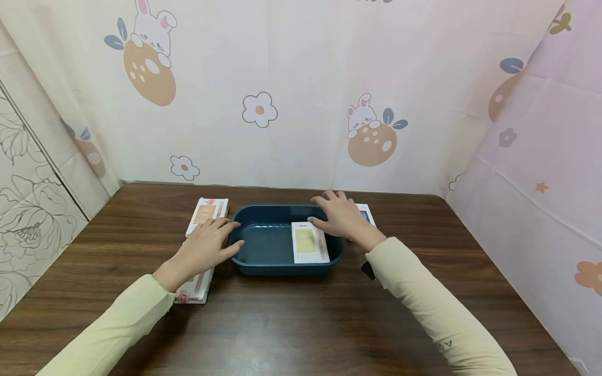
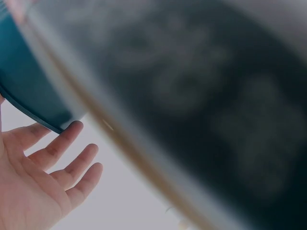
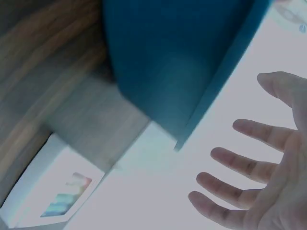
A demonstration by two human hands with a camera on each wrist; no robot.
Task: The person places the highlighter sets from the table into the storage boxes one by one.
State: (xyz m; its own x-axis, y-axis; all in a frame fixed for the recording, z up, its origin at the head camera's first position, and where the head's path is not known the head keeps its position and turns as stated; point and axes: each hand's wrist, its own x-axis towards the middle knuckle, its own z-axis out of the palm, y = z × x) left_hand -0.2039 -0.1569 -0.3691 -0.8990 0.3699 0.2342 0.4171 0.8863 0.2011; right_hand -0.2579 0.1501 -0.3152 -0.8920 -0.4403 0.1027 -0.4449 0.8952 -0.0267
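Note:
A dark blue rectangular basin (image 1: 263, 243) stands on the wooden table, with a flat white box with a yellow-green panel (image 1: 310, 243) lying in its right part. My left hand (image 1: 204, 250) is at the basin's left rim, fingers spread and slightly bent. In the left wrist view its fingertips (image 2: 74, 127) are near the rim; contact is hard to tell. My right hand (image 1: 340, 215) hovers over the right rim, and in the right wrist view its spread fingers (image 3: 244, 167) hold nothing. Under and beside my left hand lie white boxes, one with a tan panel (image 1: 205, 213).
Another white box with a coloured picture (image 1: 366, 213) lies right of the basin, partly behind my right hand. A white box with red marks (image 1: 195, 287) lies below my left wrist. A patterned curtain (image 1: 301, 130) hangs behind the table. A large blurred object fills much of the left wrist view.

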